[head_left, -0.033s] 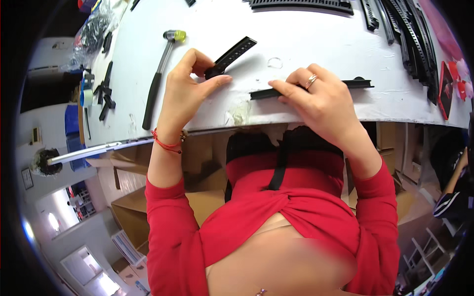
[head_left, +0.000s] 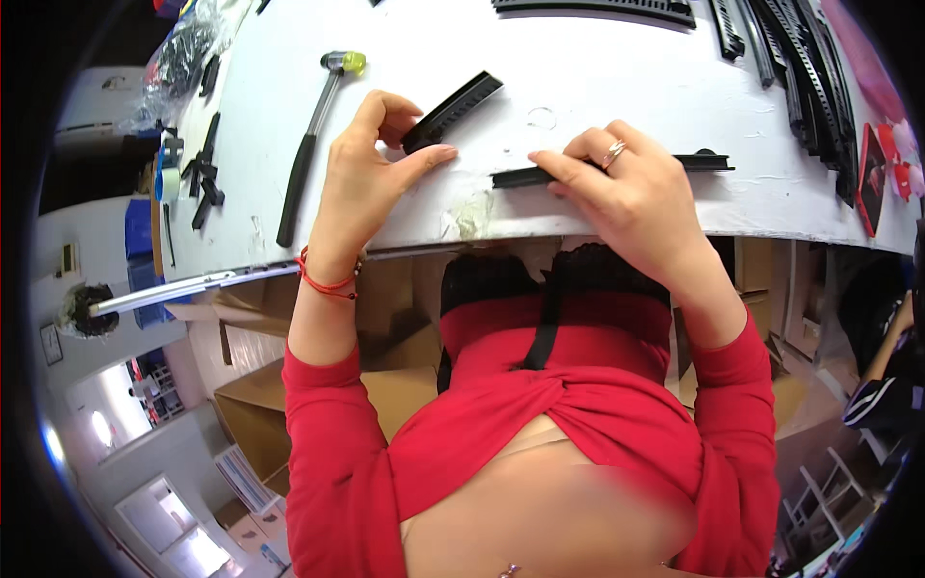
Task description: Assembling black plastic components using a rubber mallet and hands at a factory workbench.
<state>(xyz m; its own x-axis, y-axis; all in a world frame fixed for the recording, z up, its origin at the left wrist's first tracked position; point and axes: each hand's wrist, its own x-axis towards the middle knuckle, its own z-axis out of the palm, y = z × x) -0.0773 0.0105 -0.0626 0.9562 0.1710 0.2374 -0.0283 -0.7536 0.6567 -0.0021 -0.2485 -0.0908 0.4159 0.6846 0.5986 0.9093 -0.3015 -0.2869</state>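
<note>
A short black channel piece with a row of slots slants up and to the right from my left hand. The thumb and fingers of that hand pinch its lower end, which they partly cover. To the right, my right hand grips a longer, narrow black rail near the table's front edge. Both rail ends stick out past the fingers, and a small rounded bump shows on top near the right end. The two black pieces are apart. Left of my left hand lies a hammer with a black handle and a yellow-tipped head.
The white table carries more black slotted strips at the back and a bundle of long ones at the right. Small black parts and a tape roll lie left. Cardboard boxes stand below.
The channel piece in my left hand has turned slightly about its length, so its slots look darker. My right hand keeps its grip on the rail, and the whole view has shifted a little.
</note>
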